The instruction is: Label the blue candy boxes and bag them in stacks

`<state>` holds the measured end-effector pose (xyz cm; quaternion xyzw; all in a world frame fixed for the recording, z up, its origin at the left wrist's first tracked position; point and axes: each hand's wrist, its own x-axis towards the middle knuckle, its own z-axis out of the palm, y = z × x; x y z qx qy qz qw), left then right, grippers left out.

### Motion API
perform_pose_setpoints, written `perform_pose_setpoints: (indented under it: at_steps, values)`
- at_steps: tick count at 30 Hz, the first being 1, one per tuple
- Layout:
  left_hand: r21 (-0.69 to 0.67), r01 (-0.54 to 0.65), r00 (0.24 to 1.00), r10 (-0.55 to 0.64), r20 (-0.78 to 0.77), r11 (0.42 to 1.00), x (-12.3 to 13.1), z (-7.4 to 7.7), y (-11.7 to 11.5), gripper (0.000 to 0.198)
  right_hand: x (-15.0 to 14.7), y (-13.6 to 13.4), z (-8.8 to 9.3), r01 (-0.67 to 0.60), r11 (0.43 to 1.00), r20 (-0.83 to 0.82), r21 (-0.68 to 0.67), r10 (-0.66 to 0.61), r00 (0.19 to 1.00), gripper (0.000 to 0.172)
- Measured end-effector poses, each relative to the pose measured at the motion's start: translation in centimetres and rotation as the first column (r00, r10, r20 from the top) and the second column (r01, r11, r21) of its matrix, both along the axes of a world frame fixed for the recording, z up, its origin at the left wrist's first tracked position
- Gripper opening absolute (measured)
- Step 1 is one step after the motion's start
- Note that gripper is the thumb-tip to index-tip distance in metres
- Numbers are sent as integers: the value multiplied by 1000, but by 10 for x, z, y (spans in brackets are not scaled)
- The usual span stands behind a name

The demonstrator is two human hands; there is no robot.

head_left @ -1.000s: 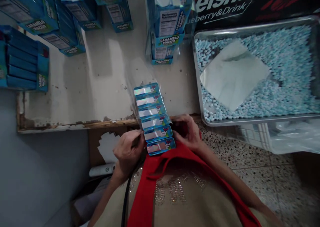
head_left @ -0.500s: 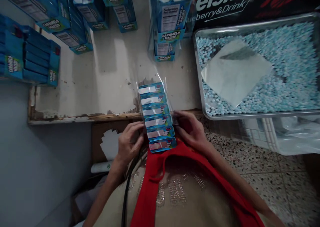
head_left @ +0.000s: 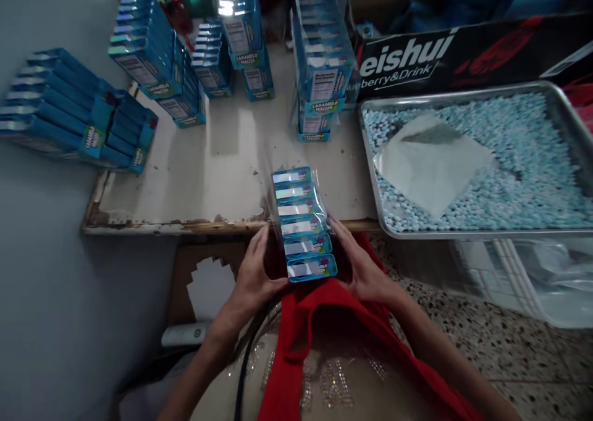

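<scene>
Several small blue candy boxes stand in a row inside a clear plastic bag, at the table's front edge and close to my body. My left hand grips the left side of this pack, its thumb at the near left corner and the fingers stretched along the side. From the right, my right hand presses against the pack with its fingers along the plastic; its thumb is partly hidden behind the near box. The pack's far end leans over the tabletop.
Stacks of blue candy boxes stand at the back left, with a bagged stack at the back middle. On the right, a metal tray holds pale blue candies and a white sheet. The table's worn wooden edge runs across.
My hands have gone from pinching the plastic at the sides to gripping the pack's near end, with the left thumb now at its corner. The camera view has tilted up and shifted left.
</scene>
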<state>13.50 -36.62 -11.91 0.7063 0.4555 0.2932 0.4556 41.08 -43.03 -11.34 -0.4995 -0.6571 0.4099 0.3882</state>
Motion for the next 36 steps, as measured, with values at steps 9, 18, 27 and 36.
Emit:
perform_pose_setpoints:
  at_steps: [9, 18, 27, 36]
  values:
    - [22, 33, 997, -34, 70, 999, 20, -2, -7, 109, -16, 13, -13, 72, 991, -172, -114, -91, 981, 120]
    - [19, -268, 952, 262, 158, 963, 35, 6, 14, 88, -39, 50, -16, 311, 938, -325, -152, -344, 881, 78]
    - [345, -323, 939, 343, 1, 882, 40, -12, 27, 43, -41, 74, -20, 550, 834, -54, 48, -547, 835, 21]
    - [239, -293, 952, 304, -13, 926, 26, -6, 36, 87, -29, 72, -6, 479, 877, -7, -22, -480, 877, 52]
